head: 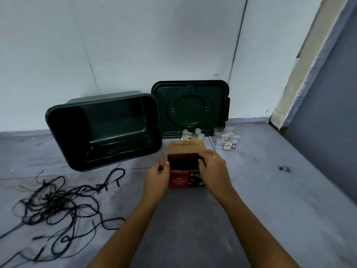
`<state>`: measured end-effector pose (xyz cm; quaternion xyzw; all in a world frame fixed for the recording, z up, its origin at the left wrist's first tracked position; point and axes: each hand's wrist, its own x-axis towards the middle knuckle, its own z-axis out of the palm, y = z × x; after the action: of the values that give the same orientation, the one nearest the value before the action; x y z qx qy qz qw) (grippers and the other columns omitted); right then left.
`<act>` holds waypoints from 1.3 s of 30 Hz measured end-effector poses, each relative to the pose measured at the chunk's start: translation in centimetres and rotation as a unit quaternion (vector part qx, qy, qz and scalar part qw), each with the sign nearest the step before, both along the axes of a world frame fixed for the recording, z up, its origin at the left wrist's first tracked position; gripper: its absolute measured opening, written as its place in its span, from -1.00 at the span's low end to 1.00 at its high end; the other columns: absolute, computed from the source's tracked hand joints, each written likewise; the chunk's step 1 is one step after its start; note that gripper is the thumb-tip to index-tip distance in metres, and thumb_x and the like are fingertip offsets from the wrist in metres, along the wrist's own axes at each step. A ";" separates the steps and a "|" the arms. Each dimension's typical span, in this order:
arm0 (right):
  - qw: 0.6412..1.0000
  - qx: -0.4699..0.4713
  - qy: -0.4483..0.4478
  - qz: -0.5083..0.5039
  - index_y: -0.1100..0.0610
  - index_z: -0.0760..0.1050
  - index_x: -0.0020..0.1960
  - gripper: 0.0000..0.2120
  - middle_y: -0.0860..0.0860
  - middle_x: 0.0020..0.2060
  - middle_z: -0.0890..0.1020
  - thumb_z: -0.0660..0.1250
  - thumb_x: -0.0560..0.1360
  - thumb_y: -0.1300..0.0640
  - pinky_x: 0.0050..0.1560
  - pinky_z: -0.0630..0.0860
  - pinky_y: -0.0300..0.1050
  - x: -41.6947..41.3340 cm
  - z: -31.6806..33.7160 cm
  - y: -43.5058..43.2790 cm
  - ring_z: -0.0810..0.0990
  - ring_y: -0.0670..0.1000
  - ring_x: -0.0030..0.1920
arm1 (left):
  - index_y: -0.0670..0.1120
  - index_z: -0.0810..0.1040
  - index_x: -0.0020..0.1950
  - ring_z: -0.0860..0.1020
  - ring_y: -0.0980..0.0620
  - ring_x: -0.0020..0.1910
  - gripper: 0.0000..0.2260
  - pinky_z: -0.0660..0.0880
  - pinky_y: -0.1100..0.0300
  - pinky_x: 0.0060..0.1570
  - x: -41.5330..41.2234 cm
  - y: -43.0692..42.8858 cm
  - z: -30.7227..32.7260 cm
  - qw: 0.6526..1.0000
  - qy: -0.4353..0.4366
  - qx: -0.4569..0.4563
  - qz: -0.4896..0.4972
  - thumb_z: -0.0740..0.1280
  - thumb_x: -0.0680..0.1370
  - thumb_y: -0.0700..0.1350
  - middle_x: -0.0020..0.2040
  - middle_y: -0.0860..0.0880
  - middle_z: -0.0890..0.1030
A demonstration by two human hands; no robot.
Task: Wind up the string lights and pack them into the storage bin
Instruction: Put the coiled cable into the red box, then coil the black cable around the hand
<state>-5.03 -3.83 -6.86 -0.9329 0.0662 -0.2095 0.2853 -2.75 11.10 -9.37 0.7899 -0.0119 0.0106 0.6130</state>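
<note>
A dark green storage bin (58, 120) lies tipped on its side on the grey floor, its empty opening facing me. Its lid (190, 107) leans against the wall to the right. A loose tangle of black string lights (56, 206) sprawls on the floor at the left. In front of me stands a red LED lights box (178, 180) with its brown cardboard flaps open. My left hand (157, 176) grips its left edge and my right hand (213, 167) grips its right edge. Clear globe bulbs (191, 135) lie just behind the box.
Two small clear plastic packs (228, 142) sit on the floor right of the box, near the lid. White wall panels rise behind everything, and a corner with a pale pillar (301, 70) closes the right side.
</note>
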 end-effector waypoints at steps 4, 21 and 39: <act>0.999 -0.018 0.014 -0.034 0.26 0.56 0.10 -0.77 0.20 0.09 0.57 0.20 0.52 0.28 0.06 0.43 -0.09 0.4 0.5 -2.8 0.53 0.16 0.04 | -0.10 0.54 -0.10 0.56 0.00 -0.16 -0.79 0.45 0.17 -0.24 2.4 -3.3 0.3 1.000 0.011 0.002 -0.028 0.17 0.61 -0.06 -0.20 -0.05 0.59; 0.997 -0.071 -0.021 0.000 0.25 0.52 0.18 -0.74 0.20 0.18 0.53 0.22 0.54 0.21 0.21 0.39 -0.10 -0.5 1.2 -1.8 0.49 0.16 0.18 | -0.13 0.46 0.30 0.51 0.00 0.16 -0.67 0.38 0.25 0.03 2.2 -4.1 0.4 0.987 -0.057 0.124 -0.085 0.18 0.60 0.00 0.20 -0.09 0.57; 0.918 -0.133 0.125 0.352 0.20 0.23 0.45 -0.38 0.14 0.43 0.30 -0.15 0.53 -0.11 0.44 0.15 0.07 1.6 -5.7 21.8 0.20 0.17 0.45 | -0.33 0.58 0.05 0.55 -0.34 0.00 -0.53 0.48 -0.16 0.05 -2.0 20.5 -4.9 0.910 -0.081 0.363 0.183 0.04 0.42 -0.07 0.01 -0.35 0.58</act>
<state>-3.38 17.93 -12.52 -0.9439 -0.2596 0.0156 0.2034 -4.77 31.58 -14.25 0.9427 0.0803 0.1821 0.2677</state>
